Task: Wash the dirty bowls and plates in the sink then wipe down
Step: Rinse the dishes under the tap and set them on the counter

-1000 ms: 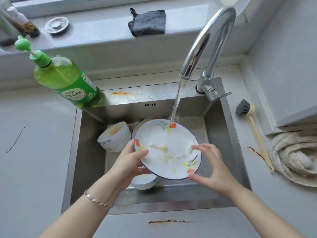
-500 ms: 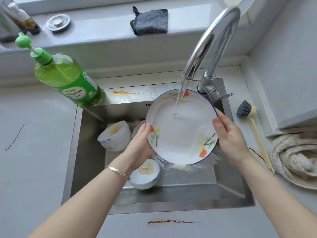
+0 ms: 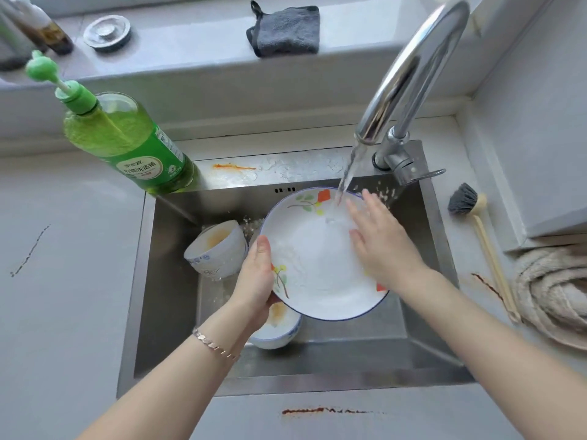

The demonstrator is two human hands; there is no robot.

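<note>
Plate (image 3: pixel 317 265) over the sink (image 3: pixel 168 281), two bowls (image 3: pixel 219 249) left below, bottle (image 3: pixel 127 141) behind-left, brush (image 3: pixel 470 211) right on the bench (image 3: pixel 63 312).

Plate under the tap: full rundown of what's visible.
The plate is white, seemingly glazed ceramic, with a thin blue rim and orange-and-green flower prints near the edge. It is held tilted over the sink, face toward the camera. The left hand grips its left edge, thumb on the face; the right hand lies flat on the right side. Water from the tap strikes its upper part. It hides part of a bowl below.
</note>
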